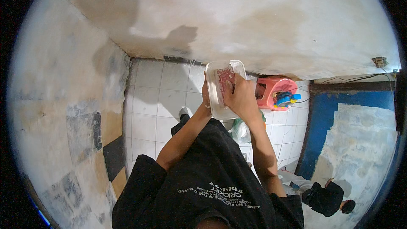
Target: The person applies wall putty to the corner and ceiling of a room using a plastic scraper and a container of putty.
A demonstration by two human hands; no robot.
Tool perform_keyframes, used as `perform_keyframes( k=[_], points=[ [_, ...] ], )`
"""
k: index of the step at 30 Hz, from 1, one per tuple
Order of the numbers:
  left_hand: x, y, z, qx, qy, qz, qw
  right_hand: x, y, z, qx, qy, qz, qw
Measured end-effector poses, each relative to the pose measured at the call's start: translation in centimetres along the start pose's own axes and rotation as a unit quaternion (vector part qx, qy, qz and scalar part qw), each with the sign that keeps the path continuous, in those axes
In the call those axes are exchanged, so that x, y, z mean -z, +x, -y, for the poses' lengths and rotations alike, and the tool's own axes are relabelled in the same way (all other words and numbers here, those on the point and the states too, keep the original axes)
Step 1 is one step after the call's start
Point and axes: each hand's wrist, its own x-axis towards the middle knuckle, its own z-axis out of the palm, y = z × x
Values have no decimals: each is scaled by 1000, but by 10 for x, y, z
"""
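A clear rectangular plastic tub [221,112] with white residue inside is held out in front of my body. My left hand [206,95] grips its left side, most of its fingers hidden behind the wall of the tub. From the right, my right hand [242,95] reaches over the tub with its fingers closed on a flat reddish piece [224,81] speckled with white. That piece lies partly inside the tub; its exact kind cannot be made out.
A pink plastic stool [266,101] stands on the white tiled floor [146,101], bearing a blue-and-yellow object [286,98]. Nearby is a plastic bag [241,132]. Patchy whitish walls [254,12] rise ahead and left. Another person [324,198] is at lower right, near a blue, white-smeared surface [356,140].
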Motion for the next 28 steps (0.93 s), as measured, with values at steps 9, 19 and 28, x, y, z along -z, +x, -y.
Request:
perform_keyframes(
  k=[9,19,28],
  points=[
    [8,-12,-16,-12,50,-50,997,-16,-11,6,20,-37,8,999],
    [-4,-9,-15,62,-74,0,995,-20,-20,22,-19,-157,5,987],
    [-6,-11,-2,-100,213,-161,959,-7,-19,23,-38,-205,-24,978]
  ],
)
